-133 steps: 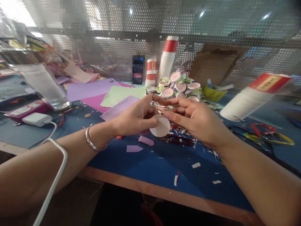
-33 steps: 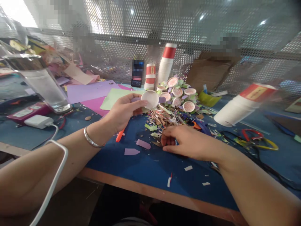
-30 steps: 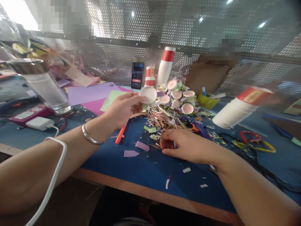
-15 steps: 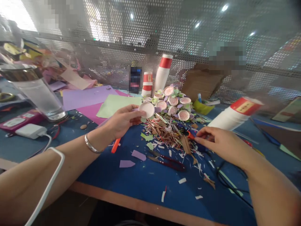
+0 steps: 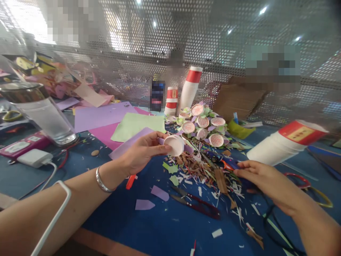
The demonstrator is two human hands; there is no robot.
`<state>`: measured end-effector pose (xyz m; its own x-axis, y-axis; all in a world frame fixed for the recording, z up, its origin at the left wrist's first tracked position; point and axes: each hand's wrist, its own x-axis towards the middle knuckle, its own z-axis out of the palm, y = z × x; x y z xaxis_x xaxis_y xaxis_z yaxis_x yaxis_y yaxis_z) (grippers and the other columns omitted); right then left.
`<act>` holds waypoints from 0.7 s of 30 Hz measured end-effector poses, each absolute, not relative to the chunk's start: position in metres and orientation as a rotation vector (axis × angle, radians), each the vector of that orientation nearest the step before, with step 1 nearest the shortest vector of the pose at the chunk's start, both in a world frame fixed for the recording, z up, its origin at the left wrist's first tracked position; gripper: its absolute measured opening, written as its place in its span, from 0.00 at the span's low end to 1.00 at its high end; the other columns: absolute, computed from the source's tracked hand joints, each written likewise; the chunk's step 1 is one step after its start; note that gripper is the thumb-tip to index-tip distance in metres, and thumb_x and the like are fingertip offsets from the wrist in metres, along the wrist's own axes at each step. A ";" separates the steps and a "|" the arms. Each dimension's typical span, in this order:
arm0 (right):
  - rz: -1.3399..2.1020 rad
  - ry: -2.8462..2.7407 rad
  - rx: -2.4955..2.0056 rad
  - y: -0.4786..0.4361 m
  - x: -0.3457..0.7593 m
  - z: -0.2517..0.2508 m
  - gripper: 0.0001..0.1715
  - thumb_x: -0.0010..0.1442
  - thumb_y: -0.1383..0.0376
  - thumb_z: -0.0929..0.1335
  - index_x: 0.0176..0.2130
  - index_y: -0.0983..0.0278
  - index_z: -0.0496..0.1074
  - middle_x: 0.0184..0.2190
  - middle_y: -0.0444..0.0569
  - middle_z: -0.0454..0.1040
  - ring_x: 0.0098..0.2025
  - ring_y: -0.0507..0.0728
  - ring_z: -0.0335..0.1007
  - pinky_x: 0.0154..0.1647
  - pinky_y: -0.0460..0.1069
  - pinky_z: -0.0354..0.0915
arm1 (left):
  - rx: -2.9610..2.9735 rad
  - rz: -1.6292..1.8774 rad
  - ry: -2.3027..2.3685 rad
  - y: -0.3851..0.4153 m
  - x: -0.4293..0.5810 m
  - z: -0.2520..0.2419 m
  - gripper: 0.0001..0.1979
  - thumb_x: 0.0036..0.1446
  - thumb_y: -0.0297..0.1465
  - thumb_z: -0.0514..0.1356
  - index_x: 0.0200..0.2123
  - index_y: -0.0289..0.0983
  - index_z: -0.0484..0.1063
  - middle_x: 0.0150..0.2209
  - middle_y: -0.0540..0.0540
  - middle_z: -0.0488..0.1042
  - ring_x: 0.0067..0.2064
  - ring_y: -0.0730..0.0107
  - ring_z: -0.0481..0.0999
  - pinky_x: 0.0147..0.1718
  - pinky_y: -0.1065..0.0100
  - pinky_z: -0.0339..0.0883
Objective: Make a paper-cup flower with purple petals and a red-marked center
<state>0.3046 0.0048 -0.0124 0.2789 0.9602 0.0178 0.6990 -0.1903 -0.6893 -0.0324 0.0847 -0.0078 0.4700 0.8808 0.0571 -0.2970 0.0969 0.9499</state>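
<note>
My left hand (image 5: 141, 153) is closed on a small white paper cup base (image 5: 174, 145) with purple paper petals stuck to it, held just above the blue table (image 5: 160, 227). My right hand (image 5: 262, 177) rests at the right edge of a heap of paper scraps (image 5: 202, 167). Its fingers curl over a dark object beside an orange handle (image 5: 226, 165); I cannot make out what they hold. Dark red snips (image 5: 197, 204) lie on the table between my hands. A pile of finished cup flowers (image 5: 202, 124) sits behind the scraps.
Upright red-and-white cup stacks (image 5: 190, 89) stand by a phone (image 5: 157, 95); another stack (image 5: 285, 142) lies at the right. Purple and green sheets (image 5: 138, 122), a glass (image 5: 45, 113) and a white charger (image 5: 34, 158) fill the left. A perforated screen (image 5: 213, 53) closes the back.
My right hand left the spot near the snips and moved right to the far edge of the scrap heap. My left hand lowered the cup base slightly toward the scraps.
</note>
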 end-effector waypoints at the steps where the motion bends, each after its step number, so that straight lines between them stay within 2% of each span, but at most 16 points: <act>1: 0.649 -1.411 -1.957 0.005 0.302 -0.007 0.12 0.60 0.52 0.69 0.35 0.57 0.75 0.28 0.52 0.76 0.28 0.62 0.73 0.25 0.54 0.69 | 1.173 0.962 0.620 0.086 -0.033 -0.009 0.13 0.52 0.31 0.73 0.38 0.37 0.74 0.36 0.48 0.80 0.40 0.70 0.79 0.44 0.66 0.68; 2: 0.833 -1.252 -1.935 0.005 0.299 -0.002 0.09 0.56 0.55 0.72 0.33 0.56 0.76 0.26 0.50 0.74 0.28 0.61 0.71 0.26 0.55 0.69 | 1.189 0.961 0.611 0.086 -0.033 -0.009 0.13 0.52 0.30 0.73 0.38 0.37 0.74 0.36 0.49 0.80 0.39 0.70 0.79 0.44 0.67 0.67; 4: 0.911 -1.175 -1.916 0.005 0.295 0.010 0.06 0.52 0.58 0.75 0.31 0.56 0.76 0.27 0.50 0.75 0.27 0.60 0.70 0.27 0.54 0.69 | 1.221 0.955 0.601 0.088 -0.033 -0.011 0.14 0.51 0.30 0.74 0.38 0.37 0.74 0.35 0.49 0.81 0.39 0.72 0.79 0.43 0.68 0.67; 8: 0.985 -0.814 -1.744 0.006 0.290 0.024 0.09 0.44 0.60 0.78 0.27 0.56 0.77 0.26 0.50 0.72 0.27 0.59 0.68 0.25 0.54 0.71 | 1.256 0.934 0.567 0.087 -0.032 -0.011 0.13 0.53 0.28 0.73 0.38 0.36 0.73 0.36 0.48 0.81 0.39 0.72 0.79 0.43 0.68 0.69; 11: 1.033 -0.690 -1.663 0.005 0.285 0.027 0.12 0.39 0.60 0.79 0.25 0.57 0.76 0.28 0.51 0.71 0.26 0.58 0.65 0.25 0.55 0.72 | 1.261 0.936 0.570 0.085 -0.032 -0.009 0.12 0.53 0.27 0.72 0.38 0.37 0.73 0.35 0.49 0.80 0.39 0.72 0.79 0.42 0.67 0.69; 18: 1.371 -0.675 -1.412 -0.001 0.280 0.030 0.05 0.48 0.58 0.71 0.27 0.55 0.73 0.28 0.47 0.56 0.24 0.56 0.53 0.21 0.55 0.64 | 1.382 0.993 0.630 0.083 -0.032 -0.007 0.18 0.50 0.30 0.74 0.41 0.39 0.71 0.35 0.51 0.75 0.37 0.73 0.75 0.38 0.68 0.67; 21: 1.434 -0.689 -1.362 -0.004 0.276 0.030 0.11 0.48 0.60 0.73 0.22 0.57 0.68 0.27 0.44 0.51 0.24 0.55 0.51 0.22 0.53 0.62 | 1.441 1.036 0.620 0.081 -0.033 -0.007 0.20 0.50 0.28 0.74 0.42 0.39 0.70 0.39 0.51 0.73 0.38 0.74 0.73 0.38 0.70 0.66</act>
<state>0.2756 -0.0041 0.0304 0.1349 0.9138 -0.3832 -0.2721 -0.3377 -0.9011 -0.0332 0.0812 -0.0071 0.4620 0.8548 0.2365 -0.1948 -0.1623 0.9673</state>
